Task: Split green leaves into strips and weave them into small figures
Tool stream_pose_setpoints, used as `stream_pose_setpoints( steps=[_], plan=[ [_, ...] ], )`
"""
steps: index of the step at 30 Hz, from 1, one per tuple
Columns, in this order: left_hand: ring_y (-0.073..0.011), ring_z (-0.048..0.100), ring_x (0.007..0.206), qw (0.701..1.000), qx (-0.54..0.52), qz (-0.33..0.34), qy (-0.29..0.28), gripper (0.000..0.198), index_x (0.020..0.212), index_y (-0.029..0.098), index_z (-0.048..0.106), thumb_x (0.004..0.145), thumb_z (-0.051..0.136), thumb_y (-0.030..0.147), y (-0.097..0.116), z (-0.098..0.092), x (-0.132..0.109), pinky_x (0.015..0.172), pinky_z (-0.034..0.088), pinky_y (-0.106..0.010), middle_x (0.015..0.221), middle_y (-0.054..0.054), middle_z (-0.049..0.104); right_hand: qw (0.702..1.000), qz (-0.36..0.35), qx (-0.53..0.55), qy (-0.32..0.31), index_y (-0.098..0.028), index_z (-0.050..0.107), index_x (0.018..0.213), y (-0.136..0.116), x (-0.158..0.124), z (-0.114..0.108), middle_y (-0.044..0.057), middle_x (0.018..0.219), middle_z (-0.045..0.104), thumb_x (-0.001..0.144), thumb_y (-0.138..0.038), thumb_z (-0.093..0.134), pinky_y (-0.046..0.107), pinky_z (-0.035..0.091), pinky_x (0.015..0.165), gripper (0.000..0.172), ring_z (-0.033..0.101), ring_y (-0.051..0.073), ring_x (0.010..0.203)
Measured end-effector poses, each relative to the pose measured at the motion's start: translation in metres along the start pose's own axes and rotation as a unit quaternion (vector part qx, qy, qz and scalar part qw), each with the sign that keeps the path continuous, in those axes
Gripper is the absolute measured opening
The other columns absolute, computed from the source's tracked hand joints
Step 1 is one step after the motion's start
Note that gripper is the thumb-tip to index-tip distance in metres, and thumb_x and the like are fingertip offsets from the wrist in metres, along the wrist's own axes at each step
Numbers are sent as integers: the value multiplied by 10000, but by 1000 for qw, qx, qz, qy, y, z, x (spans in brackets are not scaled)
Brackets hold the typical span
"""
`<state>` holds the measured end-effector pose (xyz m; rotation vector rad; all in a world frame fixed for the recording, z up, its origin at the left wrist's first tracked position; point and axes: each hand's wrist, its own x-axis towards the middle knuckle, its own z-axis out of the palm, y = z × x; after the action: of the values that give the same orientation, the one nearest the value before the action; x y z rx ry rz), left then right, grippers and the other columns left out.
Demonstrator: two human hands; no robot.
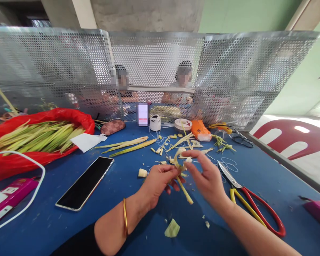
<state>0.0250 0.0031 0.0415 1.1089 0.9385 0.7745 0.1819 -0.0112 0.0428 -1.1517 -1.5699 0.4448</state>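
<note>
My left hand (160, 179) is pinching a pale yellow-green strip of plant leaf (185, 192), folded over or looped at its upper end. One stiff end of the strip points down toward the table below my fingers. My right hand (206, 176) is raised beside it, thumb and forefinger closing on a small white piece (188, 160) at the strip's top; what this piece is cannot be made out. Beyond both hands lie several cut leaf scraps (164, 149) and thin white thread. A pair of scissors (240, 186) with red and yellow handles rests right of my right hand.
On the blue table (77, 231) are a phone (85, 183), a red bag (82, 121) of long green leaves, a thread spool (155, 123), a tape roll (182, 125), an orange packet (201, 130) and a purple power strip (13, 199). A perforated metal screen (154, 60) stands behind; two people sit beyond it.
</note>
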Motion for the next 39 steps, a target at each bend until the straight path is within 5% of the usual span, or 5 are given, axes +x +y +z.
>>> stream_pose_setpoints(
  steps=[3, 11, 28, 35, 39],
  plan=[
    [-88, 592, 543, 998, -47, 0, 35, 223, 778, 131, 679, 758, 673, 353, 2, -1, 1, 420, 350, -165, 781, -70, 711, 988, 91, 23, 120, -217, 619, 895, 7, 6, 0, 39, 876, 651, 845, -392, 595, 318, 455, 753, 183, 576, 196, 815],
    [-103, 627, 569, 995, -87, -43, -1, 241, 884, 115, 685, 718, 714, 286, -2, 1, 2, 447, 415, -171, 832, -83, 706, 913, 293, 277, -69, -177, 612, 692, 10, 2, 12, -12, 646, 571, 676, -454, 754, 261, 421, 590, 313, 494, 128, 600],
    [-95, 400, 504, 972, 190, 123, 71, 460, 503, 177, 491, 879, 480, 443, -9, 2, 4, 535, 302, -237, 496, 25, 469, 913, 290, 284, 32, -181, 594, 600, 21, 0, 20, -29, 559, 537, 589, -455, 801, 234, 385, 520, 343, 456, 104, 532],
    [-70, 297, 439, 985, 74, 40, 148, 423, 592, 161, 564, 826, 517, 510, -8, -5, 10, 459, 211, -231, 514, 29, 485, 870, 392, 246, -173, -179, 600, 732, 6, 7, 4, 15, 649, 644, 706, -578, 672, 237, 446, 481, 407, 612, 139, 534],
    [-49, 243, 428, 993, 14, 19, 113, 387, 648, 154, 588, 719, 655, 528, 0, -3, 6, 438, 152, -226, 526, 50, 462, 923, 293, 155, -194, -185, 539, 608, -1, 7, 3, -37, 509, 559, 691, -505, 705, 224, 400, 479, 370, 515, 93, 442]
  ],
)
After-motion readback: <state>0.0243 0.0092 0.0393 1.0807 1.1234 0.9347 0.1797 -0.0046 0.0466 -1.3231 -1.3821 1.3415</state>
